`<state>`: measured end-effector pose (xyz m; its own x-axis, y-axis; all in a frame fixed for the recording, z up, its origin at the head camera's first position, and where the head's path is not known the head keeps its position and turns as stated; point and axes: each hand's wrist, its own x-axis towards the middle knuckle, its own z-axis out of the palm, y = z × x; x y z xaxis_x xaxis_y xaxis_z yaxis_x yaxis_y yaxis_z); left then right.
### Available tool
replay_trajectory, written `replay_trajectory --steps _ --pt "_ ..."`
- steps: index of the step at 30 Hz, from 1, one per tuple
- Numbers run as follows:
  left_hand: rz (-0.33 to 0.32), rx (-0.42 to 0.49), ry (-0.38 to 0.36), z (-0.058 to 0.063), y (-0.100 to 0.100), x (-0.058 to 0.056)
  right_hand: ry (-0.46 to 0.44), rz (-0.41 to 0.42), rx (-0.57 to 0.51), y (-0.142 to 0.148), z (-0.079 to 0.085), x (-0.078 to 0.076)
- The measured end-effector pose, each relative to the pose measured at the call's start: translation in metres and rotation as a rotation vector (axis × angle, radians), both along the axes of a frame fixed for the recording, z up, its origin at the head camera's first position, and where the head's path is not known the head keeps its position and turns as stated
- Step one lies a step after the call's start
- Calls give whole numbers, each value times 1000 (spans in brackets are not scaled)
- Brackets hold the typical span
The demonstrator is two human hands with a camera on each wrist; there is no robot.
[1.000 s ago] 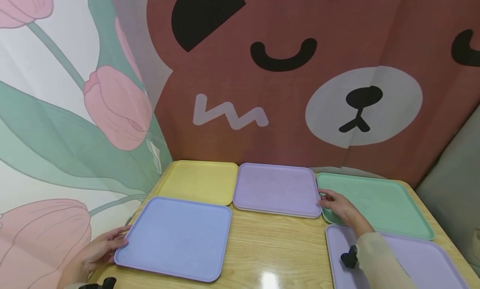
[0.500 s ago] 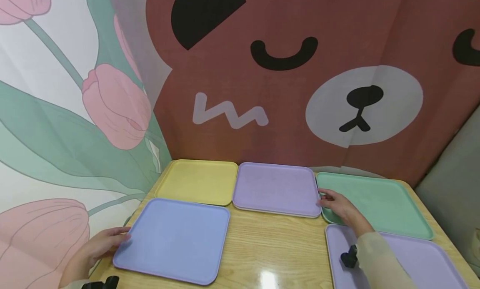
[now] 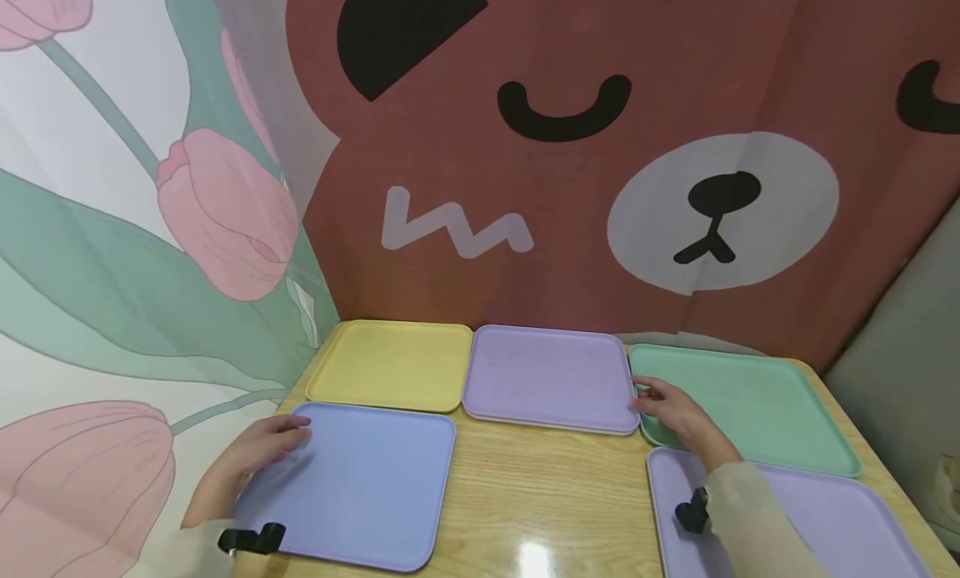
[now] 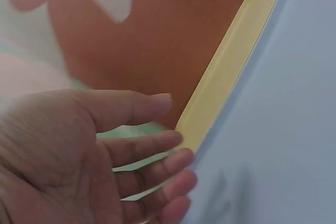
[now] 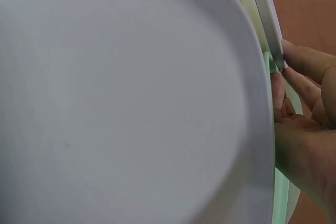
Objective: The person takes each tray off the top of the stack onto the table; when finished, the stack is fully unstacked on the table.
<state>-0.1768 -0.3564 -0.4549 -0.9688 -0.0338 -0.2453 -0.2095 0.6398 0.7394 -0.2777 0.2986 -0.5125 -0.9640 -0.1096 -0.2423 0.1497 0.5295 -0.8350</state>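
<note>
My left hand (image 3: 262, 446) is over the left part of a blue tray (image 3: 367, 486), casting a shadow on it. In the left wrist view its fingers (image 4: 152, 142) are spread and loosely bent, with nothing between them. My right hand (image 3: 678, 411) is at the right edge of a purple tray (image 3: 551, 378) at the back middle. The right wrist view shows the thumb and fingers (image 5: 304, 64) pinching that tray's rim. A green tray (image 3: 757, 407) lies under and beside the right hand.
A yellow tray (image 3: 393, 365) lies at the back left, beside the back purple tray. Another purple tray (image 3: 832, 520) is at the front right, under the right forearm. All lie on a wooden table (image 3: 551, 495). A printed bear cloth (image 3: 570, 269) hangs right behind.
My left hand has let go of the blue tray's left edge and moved up and rightward over it. The blue tray has shifted slightly toward me. The right hand stays at the purple tray's edge.
</note>
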Motion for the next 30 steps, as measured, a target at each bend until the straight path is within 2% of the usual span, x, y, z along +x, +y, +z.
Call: replay_trajectory --steps 6,12,18,24,30 --pt "-16 74 55 -8 49 -33 -32 -38 9 -4 -3 0" --pt "-55 152 25 -8 91 -65 -55 -48 26 -8 1 -1" --pt "-36 191 -2 -19 123 -96 -77 -62 37 -10 3 -3" --pt "-43 236 -3 -26 151 -116 -76 -98 48 -10 2 -9" --pt "-47 349 23 -34 177 -133 -73 -127 51 -12 2 -9"
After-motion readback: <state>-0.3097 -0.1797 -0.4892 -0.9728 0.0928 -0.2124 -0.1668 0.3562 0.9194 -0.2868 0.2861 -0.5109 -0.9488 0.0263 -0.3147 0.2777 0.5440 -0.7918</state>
